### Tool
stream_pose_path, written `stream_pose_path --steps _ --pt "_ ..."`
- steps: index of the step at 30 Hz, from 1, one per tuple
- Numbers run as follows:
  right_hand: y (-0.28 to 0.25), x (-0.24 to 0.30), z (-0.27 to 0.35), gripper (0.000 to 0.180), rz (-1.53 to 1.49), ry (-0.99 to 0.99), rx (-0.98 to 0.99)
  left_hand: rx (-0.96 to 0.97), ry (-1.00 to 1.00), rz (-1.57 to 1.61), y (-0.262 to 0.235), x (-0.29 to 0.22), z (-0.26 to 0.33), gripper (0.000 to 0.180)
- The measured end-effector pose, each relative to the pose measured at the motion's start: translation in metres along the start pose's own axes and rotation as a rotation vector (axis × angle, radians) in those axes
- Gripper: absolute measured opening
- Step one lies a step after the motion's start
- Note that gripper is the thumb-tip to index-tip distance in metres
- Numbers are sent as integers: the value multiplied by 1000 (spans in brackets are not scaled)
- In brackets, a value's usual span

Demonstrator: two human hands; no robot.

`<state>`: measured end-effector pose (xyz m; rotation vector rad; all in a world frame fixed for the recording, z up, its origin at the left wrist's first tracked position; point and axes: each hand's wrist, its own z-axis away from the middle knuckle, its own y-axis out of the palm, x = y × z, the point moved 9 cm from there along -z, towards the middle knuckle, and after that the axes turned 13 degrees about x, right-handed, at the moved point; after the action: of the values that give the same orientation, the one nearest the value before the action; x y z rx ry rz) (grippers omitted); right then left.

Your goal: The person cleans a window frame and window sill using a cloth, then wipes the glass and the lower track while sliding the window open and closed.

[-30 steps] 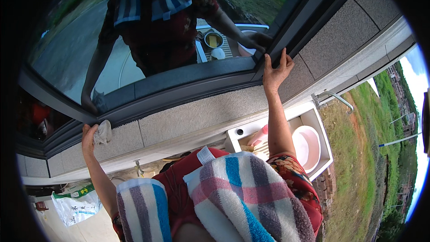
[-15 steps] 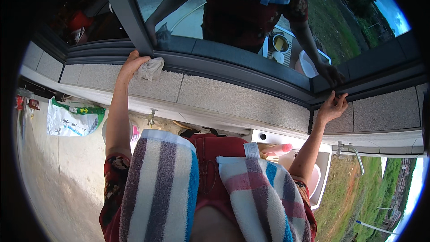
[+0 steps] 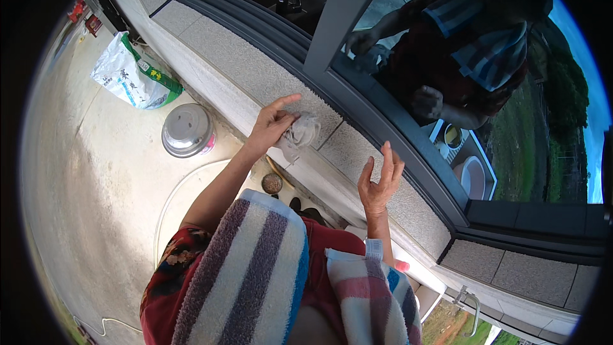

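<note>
The left hand [image 3: 271, 129] has its fingers clamped on a crumpled grey cloth [image 3: 301, 133]; the window frame [image 3: 338, 19] lies ahead and rightward; the right hand [image 3: 380, 186], empty, fingers apart, is nearer it.

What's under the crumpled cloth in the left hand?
Speckled stone window sill shows around the greyish cloth held in the left hand. The patch directly beneath is covered, so anything there can't be seen; contact with the sill is unclear.
</note>
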<state>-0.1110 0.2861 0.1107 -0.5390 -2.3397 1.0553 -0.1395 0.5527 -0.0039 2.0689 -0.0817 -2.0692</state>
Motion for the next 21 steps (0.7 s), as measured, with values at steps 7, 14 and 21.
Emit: stream_pose_path --steps 7,14,21 --pt "85 27 25 41 -236 -54 167 -368 -161 876 -89 75 200 56" --pt "115 33 -1 33 -327 -66 89 -765 -10 499 -158 31 320 49" --pt "113 28 3 32 -363 -85 163 -839 -163 314 -136 64 312 52"
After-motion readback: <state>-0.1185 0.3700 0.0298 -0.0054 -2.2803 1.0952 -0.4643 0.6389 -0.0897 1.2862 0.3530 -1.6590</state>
